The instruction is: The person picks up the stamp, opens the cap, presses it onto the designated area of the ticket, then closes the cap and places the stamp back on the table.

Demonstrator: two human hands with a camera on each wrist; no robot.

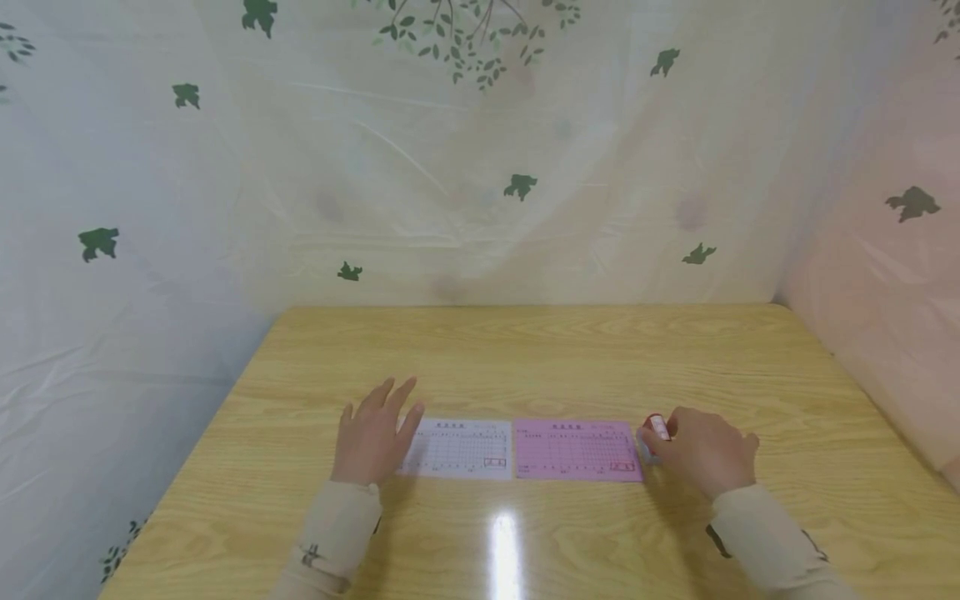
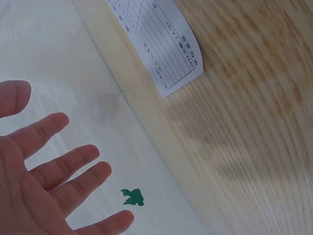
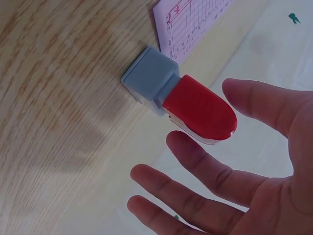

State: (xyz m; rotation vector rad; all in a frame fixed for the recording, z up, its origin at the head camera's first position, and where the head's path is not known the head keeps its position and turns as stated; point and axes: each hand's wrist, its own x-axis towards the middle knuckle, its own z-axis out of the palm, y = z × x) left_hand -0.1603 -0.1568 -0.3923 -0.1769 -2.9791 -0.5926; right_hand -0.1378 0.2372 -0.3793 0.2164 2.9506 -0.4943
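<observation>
stamp [image 1: 656, 427], red-handled: stands on the table just beside the right end of the pink form, between thumb and index finger of the right hand. listed with its surroundings, largest first.

sheet, pale [image 1: 450, 167]: hangs behind the table and to both sides; creased, printed with leafy branches and green bird-like motifs [image 1: 521, 187].

table [image 1: 525, 358]: light wood grain, rounded far corners; a bright streak of reflected light [image 1: 506, 550] in front of the forms.

sleeves, a pair, cream: left sleeve [image 1: 330, 525] and right sleeve [image 1: 765, 533], reaching in from the near edge.

left hand [image 1: 373, 442]: over the left end of the white form, hiding that end from the head view; fingers spread, thumb apart and pointing toward the form.

right hand [image 1: 708, 450]: at the stamp, palm toward it; fingers parted and lightly bent, thumb on one side of the handle and index finger on the other. whether either tip touches the handle cannot be fairly told.

pink form [image 1: 573, 450]: flat, printed with a ruled grid, right of the white one.

white form [image 1: 457, 450]: same layout, flat, its right edge just beside the pink form.

stamp, particulars: blue-grey square base down on the wood, rounded red handle uppermost, white label along one side.

red boxed marks, two: one at the lower right of the white form [image 1: 495, 462], one likewise on the pink [image 1: 622, 467].
</observation>
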